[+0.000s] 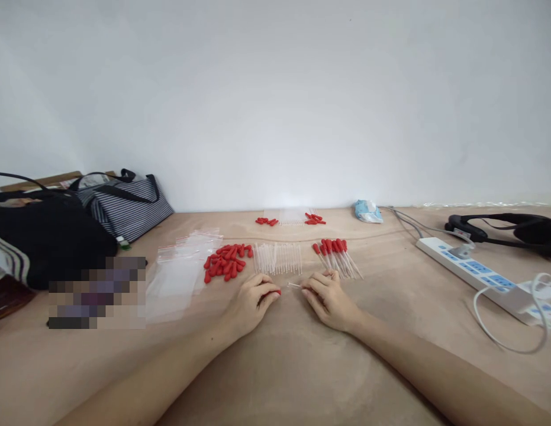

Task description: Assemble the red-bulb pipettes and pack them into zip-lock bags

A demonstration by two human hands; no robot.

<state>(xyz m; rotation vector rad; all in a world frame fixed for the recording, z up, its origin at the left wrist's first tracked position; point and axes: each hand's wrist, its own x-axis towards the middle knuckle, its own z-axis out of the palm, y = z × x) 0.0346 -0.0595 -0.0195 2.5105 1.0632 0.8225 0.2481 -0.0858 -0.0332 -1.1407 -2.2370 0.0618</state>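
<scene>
Between the fingers of my left hand (254, 297) is a red rubber bulb (275, 291), mostly covered by them. My right hand (329, 299) is closed on a thin clear dropper tube (294, 285), whose end points left toward the bulb; the two are apart. Just beyond my hands lies a row of loose clear tubes (279, 257). To their left is a heap of red rubber bulbs (226, 261). On the right, droppers with red bulbs fitted on their tubes (335, 254) lie fanned out.
Clear zip bags (175, 284) lie left of the bulbs. Farther back are smaller red bulbs (267, 222) and short tubes. A blue mask (368, 211), a power strip (479, 277) with cables and a black headset (506, 231) are right. A striped bag (133, 207) stands left.
</scene>
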